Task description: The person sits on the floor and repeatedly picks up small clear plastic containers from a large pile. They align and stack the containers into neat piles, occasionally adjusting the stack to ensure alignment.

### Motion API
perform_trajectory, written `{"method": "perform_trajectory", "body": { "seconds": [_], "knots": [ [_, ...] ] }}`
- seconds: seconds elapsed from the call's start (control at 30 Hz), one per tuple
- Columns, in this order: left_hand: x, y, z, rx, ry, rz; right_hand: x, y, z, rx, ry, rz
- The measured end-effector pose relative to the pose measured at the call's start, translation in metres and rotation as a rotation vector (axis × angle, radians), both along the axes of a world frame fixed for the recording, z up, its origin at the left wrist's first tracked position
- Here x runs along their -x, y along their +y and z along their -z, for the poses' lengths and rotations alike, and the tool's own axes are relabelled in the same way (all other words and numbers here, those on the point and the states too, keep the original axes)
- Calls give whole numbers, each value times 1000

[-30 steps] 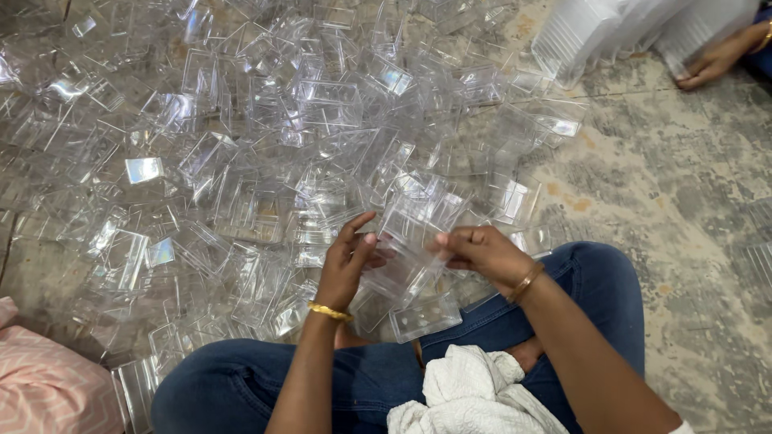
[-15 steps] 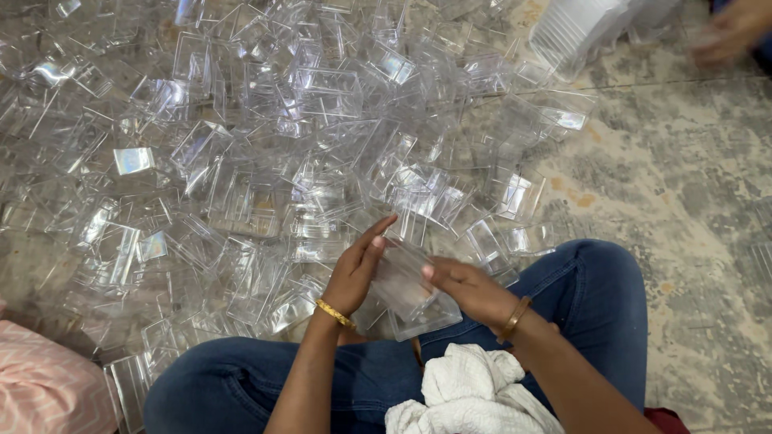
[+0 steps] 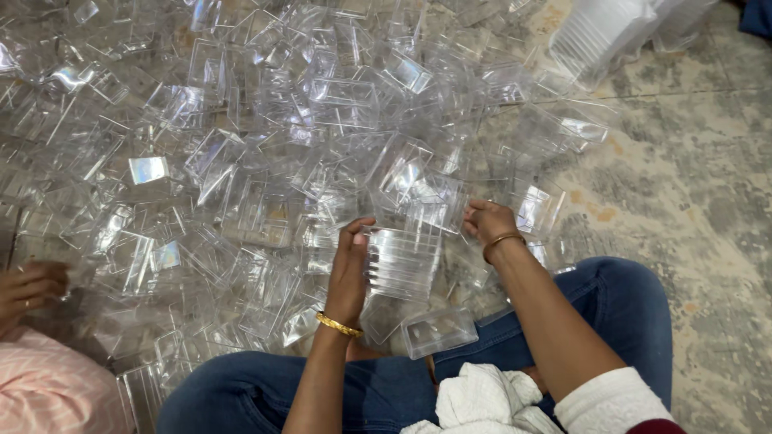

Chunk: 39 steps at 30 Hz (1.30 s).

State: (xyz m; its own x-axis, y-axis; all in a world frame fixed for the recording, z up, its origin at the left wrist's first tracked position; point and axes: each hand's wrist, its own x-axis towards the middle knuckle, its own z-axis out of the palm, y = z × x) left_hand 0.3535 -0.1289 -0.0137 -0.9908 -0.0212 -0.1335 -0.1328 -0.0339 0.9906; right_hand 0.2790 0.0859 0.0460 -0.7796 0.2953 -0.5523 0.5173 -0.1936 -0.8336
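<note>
At the far left edge another person's hand (image 3: 28,288) rests on the floor among the boxes, above a pink striped cloth (image 3: 48,390); a wide heap of clear plastic boxes (image 3: 241,161) covers the floor from the left to the middle. The left hand (image 3: 351,269), with a gold bangle (image 3: 338,325) at the wrist, holds a nested stack of clear plastic boxes (image 3: 404,259) from its left side, fingers curled around the edge; the stack is in front of the knees, just above a single clear box (image 3: 438,329) lying on the blue jeans (image 3: 619,313). The right hand (image 3: 489,221) is at the stack's right, fingers bent on the loose boxes there; whether it grips one I cannot tell. A white cloth (image 3: 482,402) lies in the lap; a tall stack of clear containers (image 3: 599,32) stands far right.
</note>
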Motion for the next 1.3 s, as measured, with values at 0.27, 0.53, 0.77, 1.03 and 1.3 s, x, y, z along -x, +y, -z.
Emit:
{"method": "perform_trajectory", "body": {
  "seconds": [0.27, 0.53, 0.77, 1.03, 1.3],
  "knots": [
    [6, 2, 5, -124, 30, 29, 19, -8, -4, -321, -133, -131],
    [4, -2, 9, -205, 47, -43, 2, 16, 4, -29, -98, 57],
    [5, -7, 11, 72, 110, -79, -11, 59, -9, 100, 26, -12],
    [-4, -8, -3, 181, -2, -28, -21, 72, -35, -246, 106, -283],
    [-17, -3, -18, 380, -99, 286, -28, 65, -47, -275, 191, -741]
  ]
}}
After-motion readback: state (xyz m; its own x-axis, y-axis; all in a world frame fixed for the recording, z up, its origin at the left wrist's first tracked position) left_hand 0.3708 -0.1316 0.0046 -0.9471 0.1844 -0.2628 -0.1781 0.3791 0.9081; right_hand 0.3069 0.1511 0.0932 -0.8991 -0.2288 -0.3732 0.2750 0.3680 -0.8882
